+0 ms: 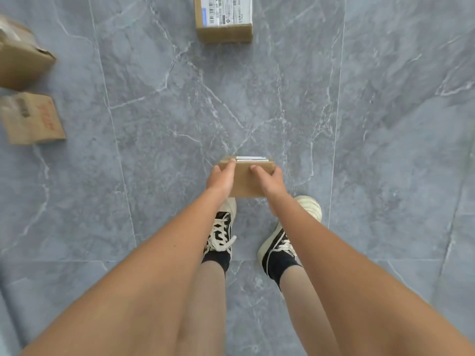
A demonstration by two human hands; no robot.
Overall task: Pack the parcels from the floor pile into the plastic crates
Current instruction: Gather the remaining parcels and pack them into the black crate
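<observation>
While no plastic crate in view anywhere, hard to judge how much already packed; by estimate, task somewhere in the middle, with parcels left to collect.

Counted from left to right, four cardboard parcels in total. At far left edge, a large parcel (21, 60), blurred, with torn flap, lying on the floor (385, 124). Just below it, a flat parcel with red print (33, 119), also on the floor. At top centre, a labelled parcel (223, 20), well apart from the others, untouched. In the centre, a small parcel (248, 179) held in front of two sneakers.

Left hand (222, 179) closed around left side of the small parcel, right hand (270, 182) closed around right side; two hands, both gripping the same parcel. Whether lifted or touching the floor, cannot tell.

Left to do, by judgement: carry this one to a crate, then return for three more.
</observation>
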